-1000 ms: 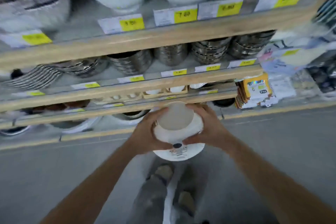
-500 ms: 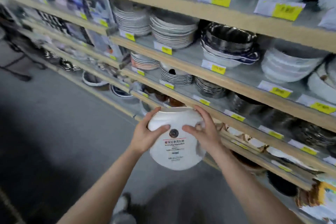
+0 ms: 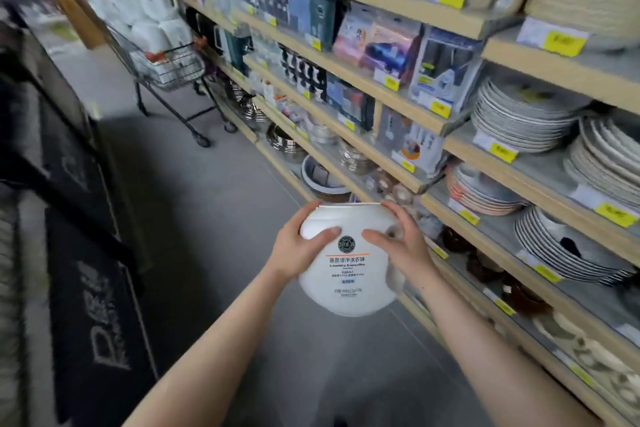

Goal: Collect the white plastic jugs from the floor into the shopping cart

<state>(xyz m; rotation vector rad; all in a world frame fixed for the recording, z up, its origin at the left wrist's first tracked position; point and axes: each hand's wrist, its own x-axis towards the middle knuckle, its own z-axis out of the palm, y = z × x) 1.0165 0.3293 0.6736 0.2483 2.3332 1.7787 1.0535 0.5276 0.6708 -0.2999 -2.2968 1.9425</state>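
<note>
I hold a white plastic jug (image 3: 348, 282) with a printed label in front of me at chest height. My left hand (image 3: 298, 244) grips its left shoulder and my right hand (image 3: 398, 246) grips its right shoulder, thumbs across the front. Far up the aisle at the upper left stands the black wire shopping cart (image 3: 169, 68), heaped with several more white jugs (image 3: 138, 10). No jugs show on the floor in this view.
Wooden shelves (image 3: 398, 94) run along the right, holding stacked plates (image 3: 519, 118), metal bowls and packaged goods. Dark doormats (image 3: 93, 291) hang on a rack at the left. Grey floor (image 3: 194, 204) stretches between me and the cart.
My view has swung left along the aisle, bringing the loaded cart into sight. Both hands keep the same hold on the jug.
</note>
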